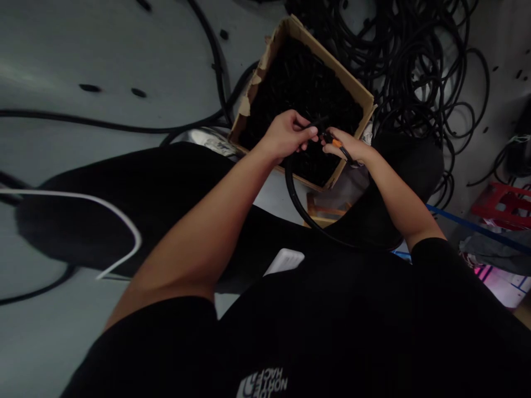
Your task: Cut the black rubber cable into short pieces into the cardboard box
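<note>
Over an open cardboard box [350, 83] filled with small black pieces, my two hands are close together. My left hand [290, 134] pinches a black hose [295, 196], which curves down from it toward my lap. In my right hand [342, 145] is a dark tool with an orange part [337, 142]; its handles run along the palm and its tip points at my left fingers. The exact shape of the tool's jaws is too dark to make out.
Coils of black hose [410, 72] lie on the floor behind and right of the box. A long hose [103, 126] and a white cable [83, 196] run at the left. A white device [285, 260] rests at my lap. A red stool [504, 202] stands far right.
</note>
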`<state>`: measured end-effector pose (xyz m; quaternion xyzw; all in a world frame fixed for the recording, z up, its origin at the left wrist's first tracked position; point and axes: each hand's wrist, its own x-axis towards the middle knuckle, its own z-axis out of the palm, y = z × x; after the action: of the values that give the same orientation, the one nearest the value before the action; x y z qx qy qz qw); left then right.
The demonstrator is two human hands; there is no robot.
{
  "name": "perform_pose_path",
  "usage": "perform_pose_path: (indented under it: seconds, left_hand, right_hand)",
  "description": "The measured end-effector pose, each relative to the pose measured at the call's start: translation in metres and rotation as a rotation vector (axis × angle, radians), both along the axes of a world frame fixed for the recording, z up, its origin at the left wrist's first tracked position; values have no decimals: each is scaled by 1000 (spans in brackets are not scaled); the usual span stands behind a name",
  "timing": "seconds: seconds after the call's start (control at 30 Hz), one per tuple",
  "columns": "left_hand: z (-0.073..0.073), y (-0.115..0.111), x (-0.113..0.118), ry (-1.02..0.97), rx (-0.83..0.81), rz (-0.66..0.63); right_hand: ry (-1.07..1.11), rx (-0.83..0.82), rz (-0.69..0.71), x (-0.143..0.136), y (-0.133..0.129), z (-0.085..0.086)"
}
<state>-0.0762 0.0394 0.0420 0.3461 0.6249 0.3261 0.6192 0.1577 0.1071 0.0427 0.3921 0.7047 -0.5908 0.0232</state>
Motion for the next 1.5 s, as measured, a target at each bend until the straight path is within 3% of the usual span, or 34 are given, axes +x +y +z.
perform_pose_path:
  seconds: [0.17, 0.37, 0.6, 0.77, 0.9, 1.0, 1.13, 1.27, 1.37, 1.5]
  left_hand:
    - [2, -2, 2, 124, 84, -123]
    - [11, -4, 9, 250, 150, -200]
    - [19, 2, 4, 354, 215, -204]
    - [10, 5, -2, 372, 179, -213]
    - [-5, 2, -1, 372, 157, -226]
    - [-16, -2, 3, 381, 124, -248]
    - [-31, -8, 12, 392, 57, -296]
    - [-41, -11, 19, 410, 17, -301]
    - [-34, -11, 18, 408, 73, -273]
    - [-9, -11, 14, 353, 138, -317]
  right_hand:
    - [-106, 73, 81, -7, 2, 15]
    - [-266, 53, -4, -22, -3, 49]
    - [-290, 27, -84, -26, -10, 56]
    - [-391, -10, -171, -32, -16, 61]
    - [-488, -18, -152, -36, -18, 67]
    - [-533, -8, -113, -36, -22, 65]
    - [-599, -1, -86, -33, -30, 48]
    - [-570, -132, -124, -29, -36, 29]
    - [-412, -233, -195, -25, -34, 22]
    - [-267, -110, -158, -20, -24, 24]
